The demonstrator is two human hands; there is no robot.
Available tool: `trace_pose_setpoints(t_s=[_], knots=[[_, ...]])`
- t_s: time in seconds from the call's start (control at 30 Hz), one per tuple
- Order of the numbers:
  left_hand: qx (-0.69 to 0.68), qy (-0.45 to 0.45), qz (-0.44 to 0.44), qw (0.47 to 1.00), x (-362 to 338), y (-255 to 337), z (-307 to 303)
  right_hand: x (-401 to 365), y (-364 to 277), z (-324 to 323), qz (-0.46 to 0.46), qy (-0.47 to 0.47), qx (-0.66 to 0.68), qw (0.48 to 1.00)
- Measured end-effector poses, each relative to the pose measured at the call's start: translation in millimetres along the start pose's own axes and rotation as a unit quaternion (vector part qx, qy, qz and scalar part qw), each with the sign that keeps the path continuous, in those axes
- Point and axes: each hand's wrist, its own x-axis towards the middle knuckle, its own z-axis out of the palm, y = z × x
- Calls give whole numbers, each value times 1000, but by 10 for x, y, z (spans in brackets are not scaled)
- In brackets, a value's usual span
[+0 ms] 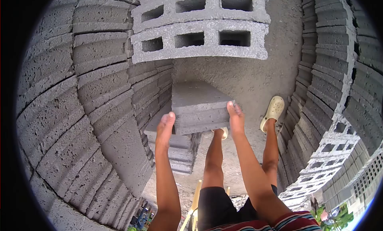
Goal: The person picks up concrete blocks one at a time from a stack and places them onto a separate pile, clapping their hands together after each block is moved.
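A grey concrete block (201, 115) is between my two hands in the middle of the view, its ribbed side facing me. My left hand (164, 129) presses on the block's left end, thumb up at the edge. On the opposite end, my right hand (236, 115) has its thumb near the top corner. The fingers of both hands are partly hidden. Just under and left of the held block, a short pile of blocks (178, 151) stands beside my leg.
Tall stacks of blocks (60, 103) rise on the left, with another wall of blocks (331, 67) along the right. Ahead lie hollow blocks (199, 39), holes facing me. My feet, in cream clogs (274, 111), stand on the dusty ground (255, 83) between the stacks.
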Motion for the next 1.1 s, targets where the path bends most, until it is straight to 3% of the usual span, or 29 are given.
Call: trace_pose_setpoints(t_s=[0.07,0.13,0.2,0.27,0.3,0.37,0.4,0.47,0.5,0.53,0.6,0.7,0.8,0.93,1.03,1.1], knots=[[119,-119,55,984,-120,-45,365,161,-52,-317,1,63,-99,993],[202,-20,96,974,-319,74,805,345,-82,-632,42,66,-63,995],[294,-34,126,947,-383,43,1122,490,-132,-789,49,95,-33,994],[301,-26,142,943,-488,-93,1463,544,-222,-847,31,150,-8,988],[307,-22,147,940,-505,-154,1533,599,-205,-924,64,114,46,990],[260,-101,200,939,-398,-240,1542,817,-111,-1167,135,41,151,978],[234,-142,227,935,-362,-267,1559,1026,58,-1365,165,49,153,973],[58,-81,126,987,-11,-407,1424,1082,4,-1363,170,43,117,977],[153,23,170,973,173,-442,1325,1099,-23,-1368,171,41,103,979],[259,92,162,948,382,-594,1251,1143,-20,-1397,167,9,123,978],[426,122,-8,896,689,-496,1295,1297,87,-1554,149,25,94,984],[438,89,-105,888,982,-528,1434,1415,101,-1655,137,30,73,987],[510,107,-15,853,1017,-629,1479,1446,170,-1764,168,38,78,982],[430,127,-9,894,1007,-790,1591,1443,208,-1812,152,47,150,976],[421,90,-26,902,1055,-816,1538,1289,91,-1688,145,139,115,973],[431,92,-5,898,1104,-766,1534,1255,104,-1611,89,190,66,976]])
